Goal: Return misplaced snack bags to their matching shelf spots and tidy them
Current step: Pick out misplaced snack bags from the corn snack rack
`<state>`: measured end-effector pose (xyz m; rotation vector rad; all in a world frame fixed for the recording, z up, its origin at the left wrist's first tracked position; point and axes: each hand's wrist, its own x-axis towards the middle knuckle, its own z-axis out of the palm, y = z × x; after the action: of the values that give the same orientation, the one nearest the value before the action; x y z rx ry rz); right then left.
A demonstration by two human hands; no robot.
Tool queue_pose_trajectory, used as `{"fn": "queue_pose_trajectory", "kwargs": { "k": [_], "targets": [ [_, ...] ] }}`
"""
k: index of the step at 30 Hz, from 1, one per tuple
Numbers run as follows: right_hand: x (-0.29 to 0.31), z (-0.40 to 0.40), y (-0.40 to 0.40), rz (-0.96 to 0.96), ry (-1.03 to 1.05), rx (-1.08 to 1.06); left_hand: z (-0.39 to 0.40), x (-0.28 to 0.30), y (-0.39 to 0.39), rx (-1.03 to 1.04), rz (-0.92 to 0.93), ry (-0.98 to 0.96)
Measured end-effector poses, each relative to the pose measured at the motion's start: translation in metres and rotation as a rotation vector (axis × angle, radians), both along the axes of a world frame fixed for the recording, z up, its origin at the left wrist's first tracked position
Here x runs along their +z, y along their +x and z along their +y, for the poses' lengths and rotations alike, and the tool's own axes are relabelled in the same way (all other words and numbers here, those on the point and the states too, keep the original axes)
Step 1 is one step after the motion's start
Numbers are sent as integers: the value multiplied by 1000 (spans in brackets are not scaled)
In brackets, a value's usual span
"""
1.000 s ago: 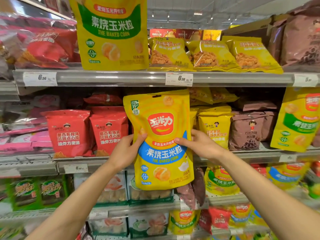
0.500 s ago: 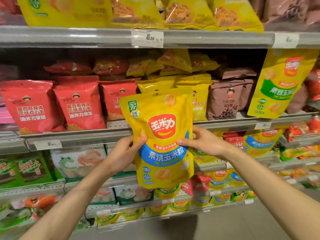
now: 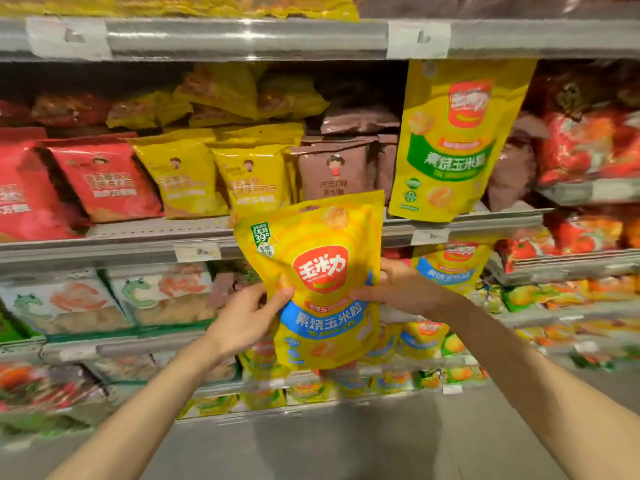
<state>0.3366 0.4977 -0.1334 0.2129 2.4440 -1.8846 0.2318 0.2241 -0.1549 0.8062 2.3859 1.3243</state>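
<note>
I have both hands on the yellow corn bag (image 3: 318, 282), which I hold upright in front of the shelves, clear of every shelf edge. My left hand (image 3: 247, 315) has its grip closed on the bag's left edge, thumb pressed on the front just under the red logo. My right hand (image 3: 398, 289) grasps the right edge at about the same height, thumb on the front and fingers wrapped behind.

Straight above my grip, behind the bag's top edge, stand two small yellow bags (image 3: 214, 174) on the middle shelf (image 3: 138, 242), with a brown bag (image 3: 334, 169) just right of them and red bags (image 3: 100, 178) to the left. Up and to the right of my right grip hangs a green-banded corn bag (image 3: 453, 140), its top tucked under the upper shelf rail (image 3: 242, 36). Just beyond my right hand, a shelf down, sits a blue-banded bag (image 3: 450, 265) matching the one I hold. Left of my left grip lie pale bags with a green frog (image 3: 162, 292). The edges of the view are blurred, so the price tags cannot be read.
</note>
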Motion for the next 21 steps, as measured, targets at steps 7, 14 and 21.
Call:
{"fn": "queue_pose_trajectory", "kwargs": {
  "k": [7, 14, 21],
  "targets": [
    [-27, 76, 52, -60, -33, -8, 82, -15, 53, -55, -160, -41],
    [-58, 107, 62, -46, -66, -67, 122, -28, 52, -105, -276, -32],
    [-63, 102, 49, -79, -48, -51, 130, -47, 41, -93, -214, 81]
  ]
}}
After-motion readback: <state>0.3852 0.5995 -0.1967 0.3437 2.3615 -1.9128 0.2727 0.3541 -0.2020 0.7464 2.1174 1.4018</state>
